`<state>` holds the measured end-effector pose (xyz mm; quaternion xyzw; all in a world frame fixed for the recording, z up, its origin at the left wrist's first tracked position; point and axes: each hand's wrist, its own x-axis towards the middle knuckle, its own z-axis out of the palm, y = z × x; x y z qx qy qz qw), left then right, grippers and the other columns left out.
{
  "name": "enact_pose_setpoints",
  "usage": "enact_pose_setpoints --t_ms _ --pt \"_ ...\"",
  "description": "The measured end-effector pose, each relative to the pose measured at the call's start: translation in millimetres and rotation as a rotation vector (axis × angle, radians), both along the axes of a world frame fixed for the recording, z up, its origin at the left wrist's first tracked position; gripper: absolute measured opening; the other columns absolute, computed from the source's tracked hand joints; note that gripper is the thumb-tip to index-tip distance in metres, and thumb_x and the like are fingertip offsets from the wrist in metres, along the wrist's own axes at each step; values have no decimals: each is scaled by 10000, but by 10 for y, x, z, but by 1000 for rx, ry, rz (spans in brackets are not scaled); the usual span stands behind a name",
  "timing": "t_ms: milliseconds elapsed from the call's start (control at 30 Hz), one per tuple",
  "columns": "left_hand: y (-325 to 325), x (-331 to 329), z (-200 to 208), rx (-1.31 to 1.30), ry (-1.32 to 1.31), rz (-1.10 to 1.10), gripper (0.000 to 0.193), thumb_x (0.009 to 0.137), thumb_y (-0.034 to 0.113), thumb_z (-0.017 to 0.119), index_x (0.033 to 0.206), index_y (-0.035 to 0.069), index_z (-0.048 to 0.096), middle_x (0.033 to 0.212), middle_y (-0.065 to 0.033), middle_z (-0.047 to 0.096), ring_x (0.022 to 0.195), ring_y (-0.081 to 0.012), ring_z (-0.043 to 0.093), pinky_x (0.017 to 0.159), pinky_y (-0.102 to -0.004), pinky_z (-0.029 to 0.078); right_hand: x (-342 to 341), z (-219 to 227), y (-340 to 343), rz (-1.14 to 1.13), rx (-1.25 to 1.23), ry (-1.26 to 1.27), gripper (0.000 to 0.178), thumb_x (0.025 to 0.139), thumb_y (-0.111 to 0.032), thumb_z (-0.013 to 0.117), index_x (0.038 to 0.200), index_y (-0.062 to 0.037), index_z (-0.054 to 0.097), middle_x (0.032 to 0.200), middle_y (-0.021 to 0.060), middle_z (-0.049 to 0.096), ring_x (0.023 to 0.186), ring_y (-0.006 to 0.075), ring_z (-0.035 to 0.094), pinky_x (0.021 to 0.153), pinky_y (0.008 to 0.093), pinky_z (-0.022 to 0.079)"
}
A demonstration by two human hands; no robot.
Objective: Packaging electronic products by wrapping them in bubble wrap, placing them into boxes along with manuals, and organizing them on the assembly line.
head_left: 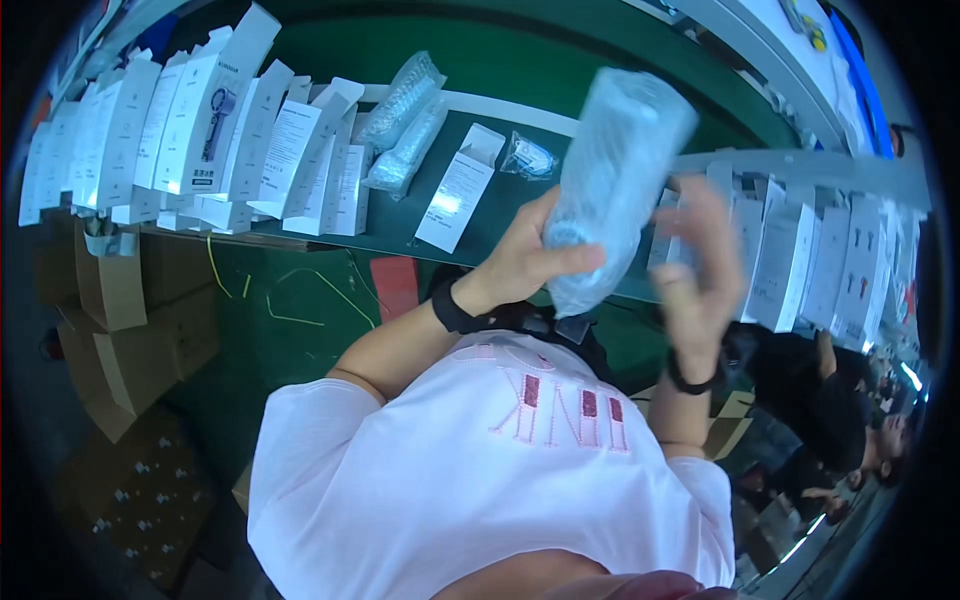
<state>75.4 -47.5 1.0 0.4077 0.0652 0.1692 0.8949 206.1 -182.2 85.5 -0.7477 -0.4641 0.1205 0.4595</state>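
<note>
In my left hand (525,255) is a bubble-wrapped packet (625,150), held upright over the bench edge with the thumb across its lower end. What lies inside the wrap is hard to make out. My right hand (700,260) is just right of the packet, smeared by motion, so its finger state is unclear. A white box (460,195) with a raised end flap lies on the green bench (400,222). Beside it is a small clear bag (530,157) with a pale object inside. Two more bubble-wrapped packets (408,145) lie left of that box.
White boxes (200,120), many with flaps up, stand in a row at the left. Further white boxes (785,255) line the right side. Brown cartons (150,330) are on the floor at left. Co-workers (800,390) in dark clothes are at far right.
</note>
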Motion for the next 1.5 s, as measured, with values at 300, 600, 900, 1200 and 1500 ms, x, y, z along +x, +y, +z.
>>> enact_pose_setpoints --t_ms 300,600,900,1200,1500 --pt "-236 -311 -44 -505 -62 -411 900 596 255 708 1378 -24 362 1258 -220 541 1030 -340 614 940 -432 466 -267 802 118 347 267 -454 357 731 -182 763 1003 34 679 812 129 598 675 207 562 569 292 420" --pt "-271 -258 55 -870 -400 -677 813 594 365 662 1284 1 432 1026 -255 561 780 -445 596 647 -459 484 -474 756 113 308 187 -429 297 680 -22 742 974 -32 702 896 118 579 710 203 557 596 276 430" --pt "-119 -232 -220 -105 -18 -389 602 666 185 708 1212 -12 549 1125 -146 625 936 -203 615 849 -326 461 -309 -27 224 60 325 765 1184 574 -408 887 1483 -61 213 1220 165 540 1026 246 573 881 353 462" --pt "1217 -133 -1318 1069 1040 126 585 791 538 633 864 -39 695 907 -273 658 874 -408 638 798 -435 508 604 -1092 -217 -438 201 1249 356 903 -211 627 1207 -52 532 1173 93 578 1055 238 578 952 402 450" --pt "637 97 -671 1250 824 65 295 864 172 506 762 -67 646 765 -305 598 775 -447 618 740 -484 510 688 -586 818 -372 625 1016 397 989 -307 436 1278 -37 468 1260 111 549 1179 266 516 1023 430 392"
